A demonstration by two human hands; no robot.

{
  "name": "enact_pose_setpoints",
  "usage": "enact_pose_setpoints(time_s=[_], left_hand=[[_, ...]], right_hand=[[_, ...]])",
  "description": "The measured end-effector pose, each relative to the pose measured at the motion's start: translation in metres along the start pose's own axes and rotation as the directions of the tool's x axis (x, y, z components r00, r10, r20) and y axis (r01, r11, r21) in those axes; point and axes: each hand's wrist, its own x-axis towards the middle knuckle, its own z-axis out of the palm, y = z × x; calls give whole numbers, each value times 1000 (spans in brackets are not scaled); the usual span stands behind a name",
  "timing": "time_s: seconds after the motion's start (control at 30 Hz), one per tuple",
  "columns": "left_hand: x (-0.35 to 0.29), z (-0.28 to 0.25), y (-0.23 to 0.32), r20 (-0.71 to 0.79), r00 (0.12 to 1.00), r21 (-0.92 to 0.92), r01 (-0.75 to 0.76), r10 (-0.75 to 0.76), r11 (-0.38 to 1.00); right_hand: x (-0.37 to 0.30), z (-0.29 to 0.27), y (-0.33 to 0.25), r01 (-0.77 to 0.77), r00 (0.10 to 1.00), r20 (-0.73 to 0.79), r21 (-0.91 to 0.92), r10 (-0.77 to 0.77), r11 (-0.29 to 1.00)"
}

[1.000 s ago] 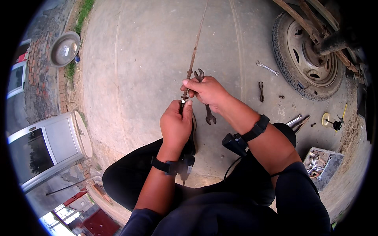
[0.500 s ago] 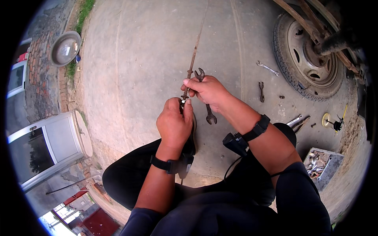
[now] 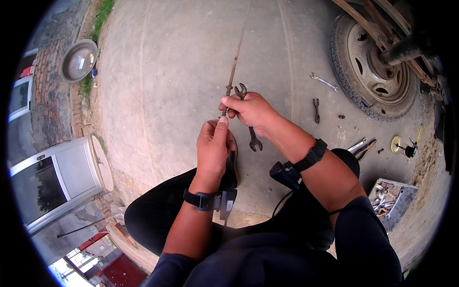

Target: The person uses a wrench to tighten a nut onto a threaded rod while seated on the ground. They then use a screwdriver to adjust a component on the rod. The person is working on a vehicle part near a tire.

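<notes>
A long, thin rusty rod (image 3: 233, 71) runs up and away from my hands, with a spring-like or threaded part and collars near its close end. My left hand (image 3: 213, 146) is closed, thumb and fingers pinching that near end; the tip itself is hidden by the fingers. Just above, my right hand (image 3: 254, 111) grips the rod between thumb and forefinger. The same hand also holds a dark double open-ended wrench (image 3: 255, 140), one jaw sticking out above the fingers and the other hanging below the palm.
On the concrete to the right lie a shiny wrench (image 3: 323, 82), a short dark wrench (image 3: 316, 111) and pliers (image 3: 366, 150). A tyred wheel (image 3: 342, 71) stands beyond. A metal toolbox (image 3: 404, 205) sits by my right knee. At far left are a basin (image 3: 68, 61) and a white door (image 3: 74, 167).
My left hand has turned and shifted slightly up and right, its thumb now lying along the rod's end, covering the pale bit seen there before. My right hand has barely moved.
</notes>
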Motion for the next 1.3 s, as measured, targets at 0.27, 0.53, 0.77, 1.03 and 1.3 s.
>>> enact_pose_setpoints(time_s=[0.27, 0.53, 0.77, 1.03, 1.3], left_hand=[[1, -5, -2, 136, 984, -206, 141, -114, 968], [3, 1, -10, 10, 1000, 16, -23, 23, 1000], [4, -8, -9, 257, 953, -401, 256, -161, 880], [6, -6, -5, -31, 998, -293, 46, -58, 955], [3, -3, -2, -19, 999, 59, -31, 32, 998]], right_hand=[[1, -1, 0, 20, 1000, -1, -7, -20, 1000], [2, 2, 0, 8, 1000, 3, -5, -8, 1000], [2, 1, 1, 16, 1000, -5, -10, -16, 1000], [1, 1, 1, -3, 1000, -3, 0, 3, 1000], [4, -1, 5, 12, 1000, -20, -1, -12, 1000]])
